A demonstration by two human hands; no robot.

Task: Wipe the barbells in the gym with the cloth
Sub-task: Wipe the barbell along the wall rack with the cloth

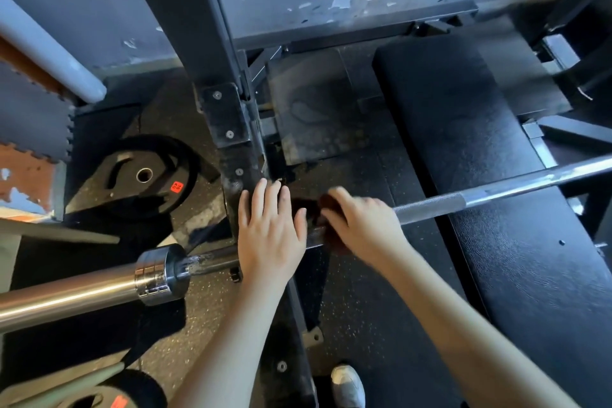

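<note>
A steel barbell (440, 204) runs across the view from its thick chrome sleeve (82, 291) at the lower left to the right edge. My left hand (268, 232) rests flat over the bar beside the rack upright, fingers spread. Just to its right, my right hand (361, 225) is closed on a dark brown cloth (326, 205) wrapped around the bar's knurled part. The right hand is blurred. The bar under both hands is hidden.
A black padded bench (480, 159) lies under the bar on the right. The dark rack upright (225, 116) stands just beyond my left hand. Black weight plates (145, 182) lie on the rubber floor at left. My white shoe (347, 386) shows at the bottom.
</note>
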